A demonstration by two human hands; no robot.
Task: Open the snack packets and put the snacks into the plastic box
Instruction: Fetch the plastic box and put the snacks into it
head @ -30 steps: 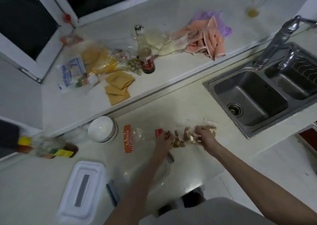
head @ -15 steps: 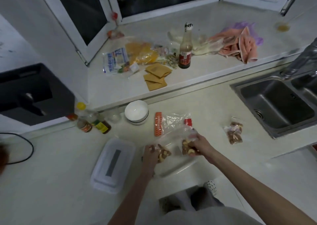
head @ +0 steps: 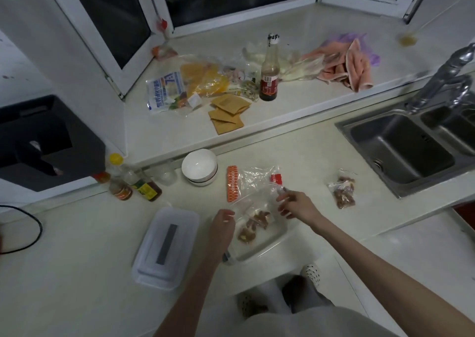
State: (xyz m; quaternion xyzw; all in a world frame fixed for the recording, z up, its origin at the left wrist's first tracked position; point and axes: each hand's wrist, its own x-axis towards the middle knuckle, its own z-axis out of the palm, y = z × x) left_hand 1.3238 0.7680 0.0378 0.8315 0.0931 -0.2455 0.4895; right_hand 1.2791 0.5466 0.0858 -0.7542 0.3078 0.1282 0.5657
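Task partly done. Some snacks (head: 253, 225) already in clear box (head: 272, 236) at counter (head: 295, 154) front edge, between both hands. 1 packet (head: 343, 191) full and unopened, well apart to the right, near sink (head: 401, 146). Emptied clear wrapper (head: 253, 180) with orange strip lying just behind box. Lid (head: 167, 246) off, lying left of box. Remaining: open last packet, tip contents into box; closing box likely after.

Left hand (head: 222, 225) at box's left rim, fingers curled; cannot tell whether gripping rim or merely resting against it. Right hand (head: 295, 204) over box's far right corner, fingertips pinching thin clear film, seemingly a spent wrapper; contact partly blurred. Hands apart, box between them. Both forearms reaching in from below, right one longer across frame.
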